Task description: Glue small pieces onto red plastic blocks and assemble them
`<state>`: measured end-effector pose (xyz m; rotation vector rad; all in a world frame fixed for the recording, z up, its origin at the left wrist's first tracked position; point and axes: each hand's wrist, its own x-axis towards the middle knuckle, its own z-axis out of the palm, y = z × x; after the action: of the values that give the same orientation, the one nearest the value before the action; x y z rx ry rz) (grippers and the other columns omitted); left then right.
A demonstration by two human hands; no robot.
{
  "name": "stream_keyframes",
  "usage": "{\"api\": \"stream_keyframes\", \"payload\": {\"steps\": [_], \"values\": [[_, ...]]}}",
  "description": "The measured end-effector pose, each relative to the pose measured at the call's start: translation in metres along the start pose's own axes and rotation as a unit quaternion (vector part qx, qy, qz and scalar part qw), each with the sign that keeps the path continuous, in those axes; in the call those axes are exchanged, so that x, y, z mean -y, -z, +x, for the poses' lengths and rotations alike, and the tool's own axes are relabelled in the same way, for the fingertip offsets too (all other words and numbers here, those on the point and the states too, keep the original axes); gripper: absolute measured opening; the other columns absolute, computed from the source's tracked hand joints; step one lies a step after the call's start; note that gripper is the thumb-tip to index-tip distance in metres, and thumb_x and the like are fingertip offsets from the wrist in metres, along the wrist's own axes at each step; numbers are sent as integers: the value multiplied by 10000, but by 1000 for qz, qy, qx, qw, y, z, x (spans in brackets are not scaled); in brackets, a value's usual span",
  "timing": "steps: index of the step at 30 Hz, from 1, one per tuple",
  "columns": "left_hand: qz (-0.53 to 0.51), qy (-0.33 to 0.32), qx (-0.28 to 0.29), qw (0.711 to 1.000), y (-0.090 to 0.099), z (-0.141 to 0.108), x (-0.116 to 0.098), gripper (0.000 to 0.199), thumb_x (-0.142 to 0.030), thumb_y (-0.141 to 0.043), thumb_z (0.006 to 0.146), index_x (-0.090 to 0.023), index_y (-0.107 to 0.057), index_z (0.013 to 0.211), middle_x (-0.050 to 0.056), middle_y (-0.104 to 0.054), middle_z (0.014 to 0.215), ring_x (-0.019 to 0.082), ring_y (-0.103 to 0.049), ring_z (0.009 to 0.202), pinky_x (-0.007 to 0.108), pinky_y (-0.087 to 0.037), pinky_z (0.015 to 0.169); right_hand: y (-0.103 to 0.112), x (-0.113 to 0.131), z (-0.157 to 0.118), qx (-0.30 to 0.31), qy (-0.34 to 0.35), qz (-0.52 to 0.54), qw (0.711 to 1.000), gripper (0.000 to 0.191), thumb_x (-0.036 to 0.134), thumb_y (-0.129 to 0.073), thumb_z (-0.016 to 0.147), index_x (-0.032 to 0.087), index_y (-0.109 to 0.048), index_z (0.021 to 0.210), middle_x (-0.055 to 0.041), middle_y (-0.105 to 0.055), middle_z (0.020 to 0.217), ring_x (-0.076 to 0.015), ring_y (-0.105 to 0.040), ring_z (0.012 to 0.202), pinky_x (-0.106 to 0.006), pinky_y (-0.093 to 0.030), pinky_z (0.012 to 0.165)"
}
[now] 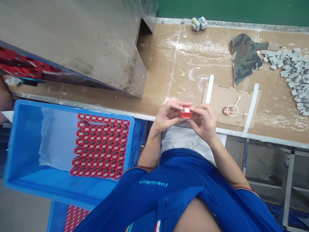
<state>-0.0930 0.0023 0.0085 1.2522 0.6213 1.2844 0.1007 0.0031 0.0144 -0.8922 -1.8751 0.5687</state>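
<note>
At six o'clock, the blue shirt [183, 172] bears turquoise lettering [153, 184], inverted in this view. It reads "FUNGLING", followed by the ® sign.

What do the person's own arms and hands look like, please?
The left hand and right hand are bare, without gloves, and no watch or bracelet shows. The sleeves are short and blue, edged thinly in red and yellow.
</note>
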Motion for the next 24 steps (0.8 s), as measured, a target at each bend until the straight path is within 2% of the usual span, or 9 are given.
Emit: {"api": "stream_keyframes", "payload": {"steps": [3,6,9,11,12,14,16,20,24], "values": [[-2,25,10,1000,-8,-5,-2,327,-149,-842,842,-209,-615,1070,107,-754,1327,193,-768,1150,264,-637,909,13,11,-8,5,2,-20,1000,390,229,-697,973,275,-591,1346,-70,-651,1048,-210,-667,910,-341,-603,732],[-9,65,16,998,-22,-9,3,372,-187,-855,840,-199,-587,1097,136,-760,1301,188,-779,1101,270,-634,908,36,19,-25,-10,-27,-20,999,391,228,-704,970,277,-621,1349,-60,-707,1023,-183,-668,809,-314,-589,684],[-14,94,26,995,-39,-9,13,454,-223,-854,846,-198,-611,1228,158,-745,1327,208,-770,1139,290,-634,937,66,16,-46,-124,-92,-36,987,354,215,-709,963,302,-671,1304,-10,-721,910,-147,-640,692,-271,-545,607],[11,97,58,994,-51,-5,21,494,-241,-837,864,-200,-644,1318,159,-733,1352,222,-756,1183,312,-629,980,85,6,-56,-207,-156,-37,965,377,234,-722,959,309,-666,1324,0,-718,912,-135,-643,690,-256,-532,602],[32,93,81,992,-57,-2,24,488,-246,-822,878,-204,-664,1338,153,-735,1354,224,-749,1198,326,-622,1008,93,0,-58,-222,-185,-29,957,414,256,-737,952,309,-650,1352,-5,-722,941,-134,-652,707,-256,-536,613],[72,84,125,986,-65,4,27,450,-248,-800,897,-217,-701,1336,132,-749,1339,227,-740,1214,356,-600,1062,103,-11,-58,-199,-232,-6,952,493,301,-772,928,300,-624,1398,-21,-734,1005,-142,-677,760,-269,-558,657],[88,85,148,981,-69,9,29,431,-249,-801,896,-222,-725,1319,119,-765,1311,234,-738,1214,373,-588,1085,108,-20,-53,-169,-250,-5,953,455,331,-784,918,281,-665,1354,-33,-740,1019,-153,-690,796,-289,-572,696],[36,121,123,984,-67,12,34,465,-266,-821,876,-214,-726,1328,130,-758,1317,238,-755,1169,355,-624,1021,110,-26,-40,-158,-233,-69,957,166,354,-726,960,248,-787,1073,-38,-738,926,-169,-676,790,-308,-547,674],[29,130,115,984,-64,9,36,462,-252,-824,871,-214,-729,1322,127,-755,1317,230,-749,1181,341,-625,1025,112,-24,-31,-161,-193,-84,964,103,304,-707,978,258,-785,1026,-35,-749,927,-182,-698,850,-320,-549,696]]}}
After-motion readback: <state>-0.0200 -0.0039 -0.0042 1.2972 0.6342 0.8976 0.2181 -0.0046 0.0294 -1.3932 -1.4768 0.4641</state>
